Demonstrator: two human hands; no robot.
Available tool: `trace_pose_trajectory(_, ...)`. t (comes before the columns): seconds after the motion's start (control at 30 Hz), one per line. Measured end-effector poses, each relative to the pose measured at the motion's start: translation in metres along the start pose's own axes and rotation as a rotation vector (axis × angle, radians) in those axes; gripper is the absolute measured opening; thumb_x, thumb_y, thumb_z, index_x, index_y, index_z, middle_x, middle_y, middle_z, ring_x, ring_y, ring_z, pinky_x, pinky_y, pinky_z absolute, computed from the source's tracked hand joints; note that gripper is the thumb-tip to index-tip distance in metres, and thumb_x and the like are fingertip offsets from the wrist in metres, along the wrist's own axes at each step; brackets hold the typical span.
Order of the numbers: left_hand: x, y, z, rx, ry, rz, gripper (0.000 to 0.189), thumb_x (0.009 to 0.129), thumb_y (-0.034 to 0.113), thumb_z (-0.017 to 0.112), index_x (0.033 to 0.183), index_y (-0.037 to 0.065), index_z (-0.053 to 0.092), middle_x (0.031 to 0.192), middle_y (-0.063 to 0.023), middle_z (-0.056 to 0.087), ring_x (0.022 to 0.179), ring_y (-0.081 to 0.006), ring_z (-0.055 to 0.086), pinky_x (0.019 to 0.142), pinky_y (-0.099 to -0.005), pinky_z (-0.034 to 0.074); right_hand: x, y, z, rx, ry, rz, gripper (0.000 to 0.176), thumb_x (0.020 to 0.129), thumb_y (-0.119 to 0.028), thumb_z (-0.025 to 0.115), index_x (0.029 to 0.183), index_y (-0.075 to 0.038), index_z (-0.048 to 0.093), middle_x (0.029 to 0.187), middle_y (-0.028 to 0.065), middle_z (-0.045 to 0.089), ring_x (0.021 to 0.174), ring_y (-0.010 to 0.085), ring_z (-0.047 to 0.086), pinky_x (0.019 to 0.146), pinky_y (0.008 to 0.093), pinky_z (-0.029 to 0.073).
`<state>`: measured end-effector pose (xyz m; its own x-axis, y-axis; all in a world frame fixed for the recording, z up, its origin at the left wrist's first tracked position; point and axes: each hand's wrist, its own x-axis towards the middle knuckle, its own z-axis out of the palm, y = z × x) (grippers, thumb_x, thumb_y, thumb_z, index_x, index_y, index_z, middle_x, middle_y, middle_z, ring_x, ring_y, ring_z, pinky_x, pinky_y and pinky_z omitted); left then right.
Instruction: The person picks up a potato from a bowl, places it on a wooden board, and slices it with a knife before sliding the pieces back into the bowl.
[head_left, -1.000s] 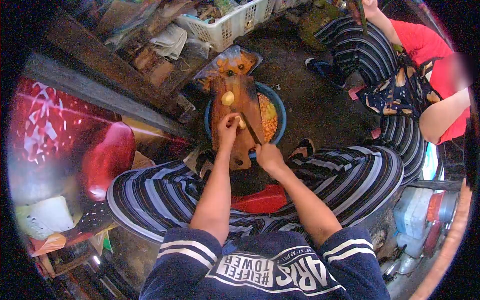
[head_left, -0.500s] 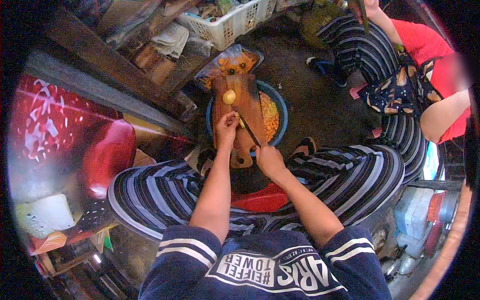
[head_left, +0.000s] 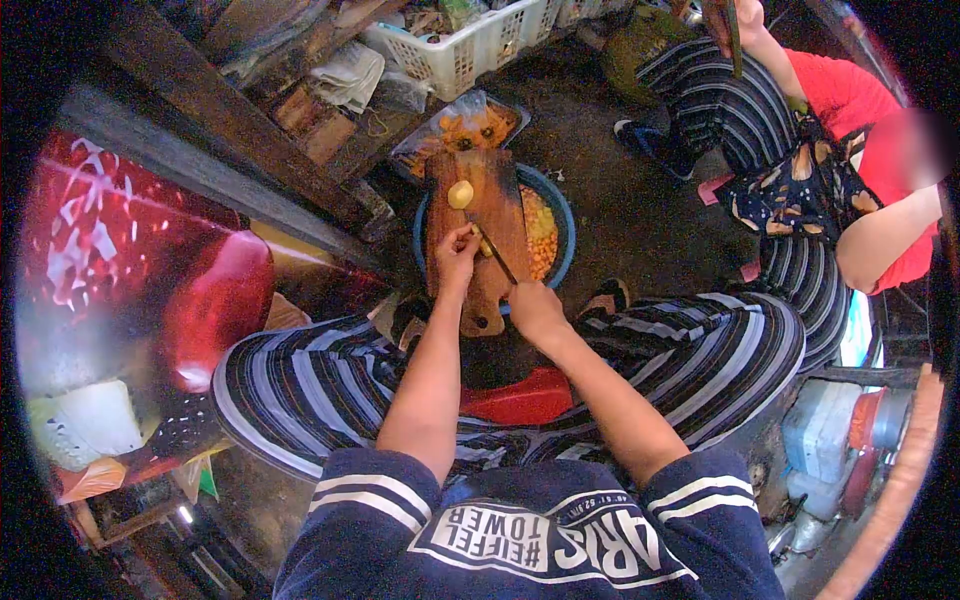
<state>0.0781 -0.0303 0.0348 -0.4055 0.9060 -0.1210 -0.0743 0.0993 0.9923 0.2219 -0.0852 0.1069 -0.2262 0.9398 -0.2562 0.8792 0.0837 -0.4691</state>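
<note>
My right hand [head_left: 537, 310] is closed around the handle of a knife [head_left: 497, 256], whose blade slants up and left over a wooden cutting board [head_left: 505, 190]. My left hand [head_left: 458, 258] rests on the board with its fingers pinched at a small pale yellow vegetable piece [head_left: 485, 244], right beside the blade. Fingers and blade partly cover that piece. Farther up the board lies a rounded pale yellow piece [head_left: 461, 194], perhaps potato. Under the board is a blue basin [head_left: 569, 250] holding diced orange and yellow vegetables [head_left: 541, 240].
Beyond the board sits a clear plastic bag or tray [head_left: 510, 112] with orange pieces. A white plastic crate [head_left: 460, 60] stands behind it. Wooden beams [head_left: 220, 120] run along the left. At right sits another person in a red top [head_left: 850, 85], one hand raised holding a long object.
The knife blade has shifted slightly beside the small piece. Both hands stay in nearly the same place, and the rounded piece remains on the board.
</note>
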Motion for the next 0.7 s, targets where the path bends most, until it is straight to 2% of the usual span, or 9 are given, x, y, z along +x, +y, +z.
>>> trace_pose_trajectory(0.13,0.001,-0.002,-0.001,-0.041,-0.045,0.027,0.024,0.076,0.003,0.061,0.1,0.004,0.06,0.083,-0.004,0.059,0.076,-0.0097,0.052,0.07,-0.024,0.043,0.007,0.001,0.006,-0.033,-0.048,-0.072,0.026,0.079,-0.015,0.045,0.069,0.005,0.059,0.073,0.0247,0.059,0.071,0.0397,0.059,0.064,0.0448,0.048)
trace_pose_trajectory(0.23,-0.004,0.015,0.001,0.135,-0.068,-0.008,0.026,0.077,0.001,0.057,0.102,0.007,0.06,0.084,-0.0058,0.06,0.079,-0.01,0.052,0.071,-0.023,0.042,0.003,0.004,0.021,0.005,-0.013,-0.034,0.027,0.081,-0.017,0.045,0.069,0.004,0.058,0.072,0.0249,0.058,0.068,0.0399,0.058,0.062,0.0446,0.048)
trace_pose_trajectory(0.3,-0.005,0.031,0.007,0.223,-0.125,0.258,0.024,0.078,0.001,0.053,0.098,0.01,0.061,0.091,-0.0111,0.06,0.083,-0.0175,0.054,0.073,-0.0282,0.043,0.008,0.011,0.032,0.038,0.014,0.002,0.029,0.081,-0.018,0.045,0.069,0.004,0.058,0.072,0.0252,0.058,0.067,0.0401,0.058,0.06,0.0446,0.048)
trace_pose_trajectory(0.33,-0.003,0.027,0.006,0.226,-0.126,0.255,0.024,0.078,0.001,0.053,0.098,0.01,0.061,0.091,-0.0111,0.06,0.083,-0.0175,0.054,0.073,-0.0282,0.043,0.006,0.012,0.038,0.026,0.047,-0.008,0.03,0.082,-0.019,0.045,0.068,0.004,0.058,0.071,0.0259,0.058,0.066,0.0406,0.058,0.06,0.0449,0.048)
trace_pose_trajectory(0.4,0.004,0.026,0.007,0.693,-0.219,0.259,0.019,0.077,0.001,0.052,0.091,0.01,0.062,0.094,-0.0148,0.058,0.086,-0.0275,0.053,0.076,-0.0346,0.043,0.003,0.014,0.043,0.016,0.079,-0.015,0.032,0.083,-0.02,0.044,0.067,0.005,0.057,0.07,0.0266,0.057,0.064,0.0412,0.058,0.059,0.0453,0.048)
trace_pose_trajectory(0.43,0.002,0.025,0.007,0.694,-0.225,0.258,0.019,0.077,0.001,0.052,0.091,0.01,0.062,0.094,-0.0148,0.058,0.086,-0.0275,0.053,0.076,-0.0346,0.043,0.002,0.015,0.041,0.017,0.041,-0.036,0.032,0.083,-0.02,0.044,0.067,0.005,0.056,0.069,0.0267,0.057,0.065,0.0406,0.058,0.059,0.0448,0.049)
trace_pose_trajectory(0.5,0.005,0.023,0.008,0.658,-0.158,0.339,0.015,0.076,0.002,0.051,0.082,0.01,0.063,0.09,-0.0175,0.057,0.086,-0.0324,0.053,0.076,-0.0387,0.042,0.004,0.017,0.036,0.017,0.018,-0.06,0.032,0.083,-0.02,0.044,0.068,0.006,0.056,0.069,0.0269,0.057,0.065,0.04,0.058,0.059,0.0443,0.049)
trace_pose_trajectory(0.57,0.015,0.009,0.005,0.674,-0.129,0.343,0.012,0.076,0.006,0.054,0.082,0.01,0.064,0.085,-0.0157,0.058,0.083,-0.0307,0.053,0.075,-0.0375,0.042,-0.001,0.017,0.038,0.007,-0.055,-0.05,0.017,0.074,-0.006,0.049,0.081,0.006,0.058,0.081,0.0231,0.059,0.073,0.037,0.06,0.063,0.0435,0.05)
trace_pose_trajectory(0.7,0.02,-0.002,0.006,0.612,-0.095,0.287,0.007,0.071,0.009,0.062,0.078,0.007,0.064,0.075,-0.0113,0.059,0.076,-0.0269,0.055,0.071,-0.0355,0.043,-0.018,0.013,0.02,-0.156,-0.045,-0.071,0.021,0.08,-0.013,0.043,0.083,0.005,0.054,0.078,0.0231,0.06,0.07,0.0357,0.061,0.063,0.0415,0.05)
